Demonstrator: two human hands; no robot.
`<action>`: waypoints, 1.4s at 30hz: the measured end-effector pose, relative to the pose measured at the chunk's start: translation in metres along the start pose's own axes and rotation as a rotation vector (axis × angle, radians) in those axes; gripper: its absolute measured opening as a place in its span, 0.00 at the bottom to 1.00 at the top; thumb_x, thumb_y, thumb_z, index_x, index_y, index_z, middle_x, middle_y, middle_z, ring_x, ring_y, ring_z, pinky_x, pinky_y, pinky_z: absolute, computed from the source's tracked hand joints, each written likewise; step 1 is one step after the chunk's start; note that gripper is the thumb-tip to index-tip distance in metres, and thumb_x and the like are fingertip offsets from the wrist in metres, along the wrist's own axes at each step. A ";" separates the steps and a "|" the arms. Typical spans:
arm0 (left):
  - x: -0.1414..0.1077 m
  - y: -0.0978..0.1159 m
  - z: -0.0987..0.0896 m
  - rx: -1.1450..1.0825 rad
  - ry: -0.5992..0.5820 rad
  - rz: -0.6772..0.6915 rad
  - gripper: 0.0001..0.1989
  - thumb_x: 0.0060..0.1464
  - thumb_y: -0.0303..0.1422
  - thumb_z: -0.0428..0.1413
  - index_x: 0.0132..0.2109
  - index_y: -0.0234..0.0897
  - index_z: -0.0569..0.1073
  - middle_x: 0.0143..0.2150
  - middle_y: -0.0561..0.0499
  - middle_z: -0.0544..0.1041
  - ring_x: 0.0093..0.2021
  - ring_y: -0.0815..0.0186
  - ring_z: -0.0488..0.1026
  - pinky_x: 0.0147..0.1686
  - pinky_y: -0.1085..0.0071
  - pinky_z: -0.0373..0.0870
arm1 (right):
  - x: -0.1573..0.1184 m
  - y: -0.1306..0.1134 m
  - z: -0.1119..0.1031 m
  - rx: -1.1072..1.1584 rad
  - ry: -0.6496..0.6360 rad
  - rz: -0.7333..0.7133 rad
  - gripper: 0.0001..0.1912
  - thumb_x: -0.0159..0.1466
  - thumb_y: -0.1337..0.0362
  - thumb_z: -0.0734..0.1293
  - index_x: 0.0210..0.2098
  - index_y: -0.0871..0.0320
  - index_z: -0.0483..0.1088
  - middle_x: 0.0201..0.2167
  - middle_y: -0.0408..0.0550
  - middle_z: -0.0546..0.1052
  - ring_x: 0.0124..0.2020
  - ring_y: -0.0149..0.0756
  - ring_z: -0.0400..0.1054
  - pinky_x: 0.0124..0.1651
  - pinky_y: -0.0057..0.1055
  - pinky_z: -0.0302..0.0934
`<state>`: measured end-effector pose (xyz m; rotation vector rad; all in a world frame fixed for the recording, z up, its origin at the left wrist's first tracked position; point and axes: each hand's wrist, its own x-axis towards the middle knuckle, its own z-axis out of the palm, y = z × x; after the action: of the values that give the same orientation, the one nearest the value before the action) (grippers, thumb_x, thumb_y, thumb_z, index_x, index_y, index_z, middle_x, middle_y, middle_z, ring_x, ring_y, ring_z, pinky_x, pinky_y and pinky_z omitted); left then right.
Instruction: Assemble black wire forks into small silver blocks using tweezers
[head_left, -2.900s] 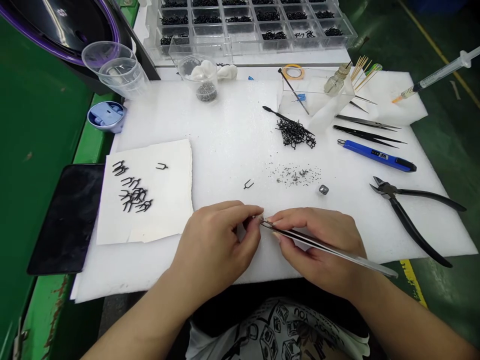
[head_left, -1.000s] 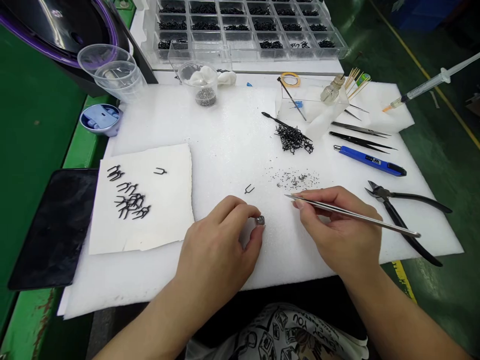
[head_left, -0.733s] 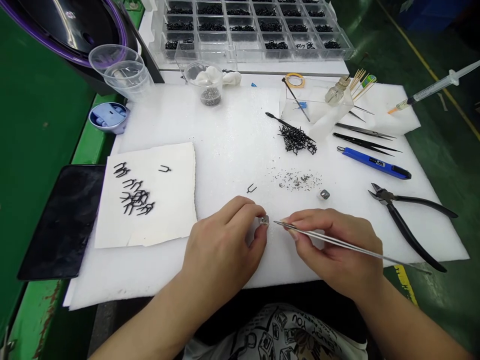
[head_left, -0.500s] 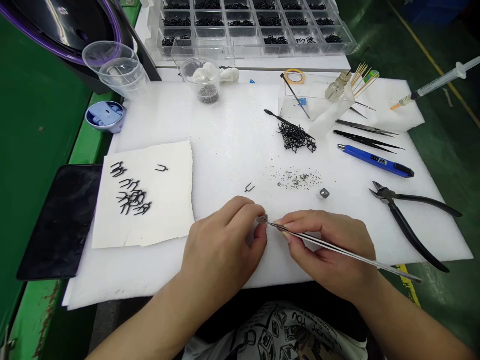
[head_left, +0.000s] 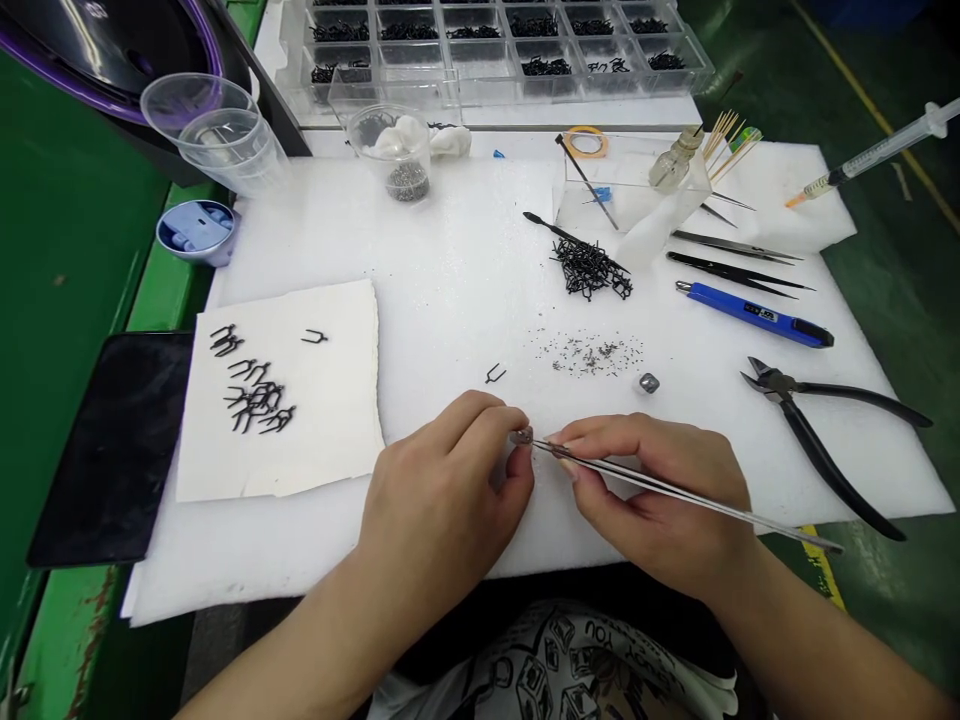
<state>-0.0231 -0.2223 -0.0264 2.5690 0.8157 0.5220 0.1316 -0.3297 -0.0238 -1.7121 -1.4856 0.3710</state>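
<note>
Between the thumb and forefinger of my left hand (head_left: 442, 480) is a small metallic piece (head_left: 522, 437), mostly covered by the fingers. My right hand (head_left: 664, 490) is closed in a pen-like grip on a pair of silver tweezers (head_left: 675, 488), whose tips meet the metallic piece. Just beyond my left hand lies one black fork-shaped part (head_left: 495, 374). Tiny dark bits (head_left: 592, 353) are scattered on the white foam sheet (head_left: 450, 300), with a small shiny metal block (head_left: 649, 383) beside them.
At left, white paper (head_left: 330, 430) carries several forked parts (head_left: 259, 400). A black pile (head_left: 589, 268) lies behind the bits. Cutting pliers (head_left: 810, 420), a blue knife (head_left: 757, 315) and black tweezers (head_left: 735, 272) lie at right. Behind stand a plastic cup (head_left: 394, 150) and a compartment box (head_left: 480, 95).
The view has shifted slightly. Both hands keep nearly the same pose, with the tweezer tips still at the metallic piece.
</note>
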 end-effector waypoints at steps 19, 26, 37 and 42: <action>-0.002 -0.002 -0.002 -0.041 0.004 -0.045 0.05 0.55 0.26 0.57 0.40 0.37 0.73 0.39 0.54 0.76 0.30 0.71 0.71 0.24 0.73 0.65 | -0.001 -0.004 0.001 -0.076 -0.084 -0.061 0.12 0.56 0.75 0.67 0.36 0.51 0.67 0.34 0.41 0.82 0.33 0.36 0.77 0.37 0.32 0.72; -0.001 -0.004 -0.001 -0.044 0.017 -0.038 0.05 0.54 0.26 0.58 0.40 0.38 0.73 0.38 0.55 0.75 0.31 0.71 0.71 0.24 0.73 0.65 | 0.000 -0.001 0.004 -0.059 -0.032 -0.089 0.09 0.56 0.76 0.67 0.33 0.56 0.69 0.33 0.43 0.81 0.32 0.33 0.76 0.34 0.30 0.70; -0.002 -0.003 -0.001 -0.025 0.015 -0.046 0.06 0.55 0.27 0.57 0.41 0.38 0.73 0.39 0.56 0.76 0.27 0.72 0.69 0.23 0.72 0.65 | -0.001 -0.001 0.002 -0.032 -0.017 -0.088 0.09 0.55 0.76 0.68 0.33 0.57 0.70 0.33 0.42 0.82 0.32 0.30 0.76 0.37 0.27 0.70; -0.001 -0.002 -0.001 -0.016 0.006 -0.029 0.07 0.55 0.27 0.58 0.42 0.39 0.73 0.40 0.56 0.76 0.26 0.72 0.68 0.22 0.72 0.65 | -0.002 0.001 0.002 -0.018 0.046 -0.051 0.10 0.57 0.75 0.69 0.35 0.56 0.71 0.36 0.40 0.82 0.37 0.25 0.77 0.42 0.20 0.69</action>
<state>-0.0246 -0.2214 -0.0268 2.5382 0.8461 0.5249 0.1310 -0.3307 -0.0263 -1.6825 -1.5011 0.2900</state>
